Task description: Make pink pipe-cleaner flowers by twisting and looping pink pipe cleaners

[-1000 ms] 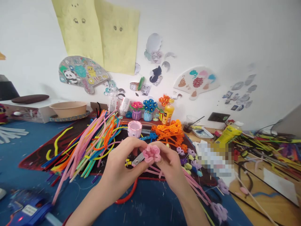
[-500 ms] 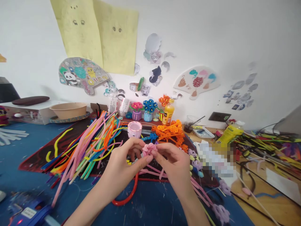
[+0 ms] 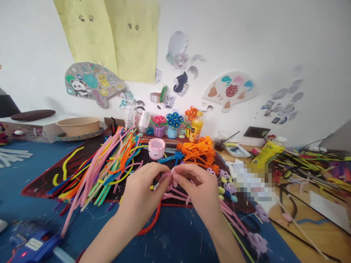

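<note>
Between the fingertips of both hands, above the near edge of the black mat [image 3: 44,179], is a small pink pipe-cleaner flower [image 3: 168,178]. The left hand [image 3: 142,190] pinches it from the left, thumb and forefinger closed on the petals. The right hand [image 3: 201,186] pinches it from the right in the same way, so the two sets of fingertips nearly meet over it. Much of the flower is hidden behind them.

Loose pink stems [image 3: 175,196] lie on the mat just under the hands and run off to the right. A red pipe cleaner [image 3: 150,224] curves on the blue table cover [image 3: 175,241] below the left wrist. To the left, a big heap of coloured pipe cleaners [image 3: 109,164] fans out across the mat.

Farther off, beyond the hands, stands a pink pot [image 3: 157,148]. A pile of orange flowers [image 3: 199,151] lies to its right, and an orange bottle [image 3: 196,128] stands behind that by the wall. Small purple flowers [image 3: 257,243] lie at the near right, beside the right forearm. A blue glue gun [image 3: 30,246] lies at the near left corner, and a tan bowl [image 3: 78,126] sits at the far left. A yellow bottle [image 3: 268,151] lies tilted at the far right.
</note>
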`<state>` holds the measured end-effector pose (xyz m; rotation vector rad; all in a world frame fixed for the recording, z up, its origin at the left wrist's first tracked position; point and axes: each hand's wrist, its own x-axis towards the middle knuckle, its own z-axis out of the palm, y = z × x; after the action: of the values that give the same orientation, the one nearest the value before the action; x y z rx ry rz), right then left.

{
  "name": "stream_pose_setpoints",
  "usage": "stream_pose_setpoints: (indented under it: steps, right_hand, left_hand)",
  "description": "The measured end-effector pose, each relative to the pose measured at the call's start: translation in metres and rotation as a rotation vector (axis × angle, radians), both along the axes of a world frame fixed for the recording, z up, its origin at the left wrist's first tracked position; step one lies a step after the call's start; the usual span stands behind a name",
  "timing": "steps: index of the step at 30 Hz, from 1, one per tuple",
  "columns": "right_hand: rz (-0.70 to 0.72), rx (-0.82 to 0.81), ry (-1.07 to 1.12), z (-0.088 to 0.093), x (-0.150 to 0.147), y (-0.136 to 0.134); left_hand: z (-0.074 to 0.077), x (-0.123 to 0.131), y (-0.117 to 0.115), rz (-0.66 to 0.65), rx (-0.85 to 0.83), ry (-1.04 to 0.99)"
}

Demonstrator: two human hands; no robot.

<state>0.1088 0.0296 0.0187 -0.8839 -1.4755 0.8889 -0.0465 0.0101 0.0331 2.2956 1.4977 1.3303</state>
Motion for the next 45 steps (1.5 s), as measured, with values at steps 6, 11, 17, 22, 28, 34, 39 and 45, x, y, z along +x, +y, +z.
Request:
stream_pose_setpoints:
  steps: [6,11,17,22,28,34,39,45]
  right_hand:
    - [0.007,0.014,-0.133,0.001,-0.003,-0.002]
    - [-0.138,0.261,-0.274,0.003,-0.004,-0.004]
    - [-0.18,0.42,-0.29,0.001,-0.004,-0.005]
    - [-0.213,0.5,-0.318,-0.002,-0.008,-0.008]
    - [-0.277,0.581,-0.358,-0.004,-0.01,-0.008]
    - [-0.292,0.637,-0.368,-0.004,-0.01,-0.008]
    - [-0.248,0.49,-0.315,0.0,-0.008,-0.009]
    - [-0.04,-0.032,-0.033,-0.001,0.0,0.0]
  left_hand:
    - [-0.001,0.003,-0.002,0.06,0.07,0.018]
    - [-0.004,0.003,-0.001,0.039,0.111,0.066]
    - [-0.009,0.001,0.003,-0.007,0.198,0.103]
    - [-0.011,0.002,0.002,-0.023,0.242,0.103]
    - [-0.012,0.003,0.0,-0.05,0.236,0.082]
    - [-0.013,0.003,0.001,-0.069,0.236,0.092]
    - [-0.007,-0.002,0.004,-0.032,0.144,0.053]
    - [0.004,-0.009,0.008,-0.036,-0.199,-0.151]
